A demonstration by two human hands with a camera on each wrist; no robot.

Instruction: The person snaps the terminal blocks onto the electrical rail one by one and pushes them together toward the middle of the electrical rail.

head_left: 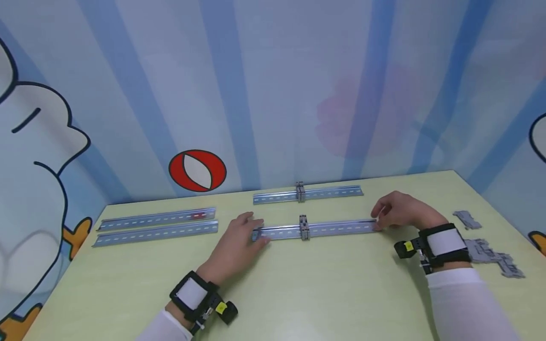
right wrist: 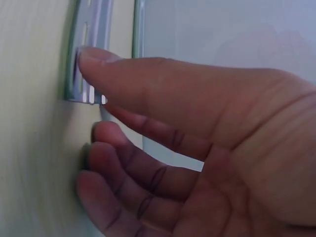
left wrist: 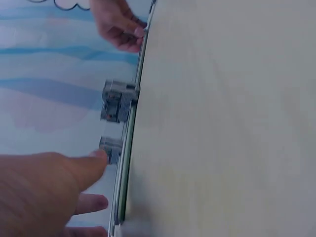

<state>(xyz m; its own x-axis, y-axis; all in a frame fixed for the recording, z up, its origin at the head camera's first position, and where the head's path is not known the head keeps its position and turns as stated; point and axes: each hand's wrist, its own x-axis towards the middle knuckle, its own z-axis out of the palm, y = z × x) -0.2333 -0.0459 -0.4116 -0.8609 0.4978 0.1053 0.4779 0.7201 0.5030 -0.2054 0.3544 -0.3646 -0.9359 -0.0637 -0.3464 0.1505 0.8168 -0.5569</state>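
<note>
White sleeves [head_left: 467, 303] are crossing the head view's bottom edge; at centre, the slotted rail [head_left: 341, 228] is spanning from my left hand [head_left: 232, 242] to my right hand [head_left: 403, 212]. Lower left in the left wrist view, the left hand's fingers are standing apart beside it. Upper left in the right wrist view, the right's are pinching its end. I'm judging this as positioning; the next move is calling for steady ends.

A hand could pass over the pale yellow tabletop [head_left: 324, 289] between the white-sleeved arms [head_left: 465, 298]; farther back, the slotted silvery metal rail [head_left: 337, 228] and its small upright grey block [head_left: 304, 228] stand across the way
</note>
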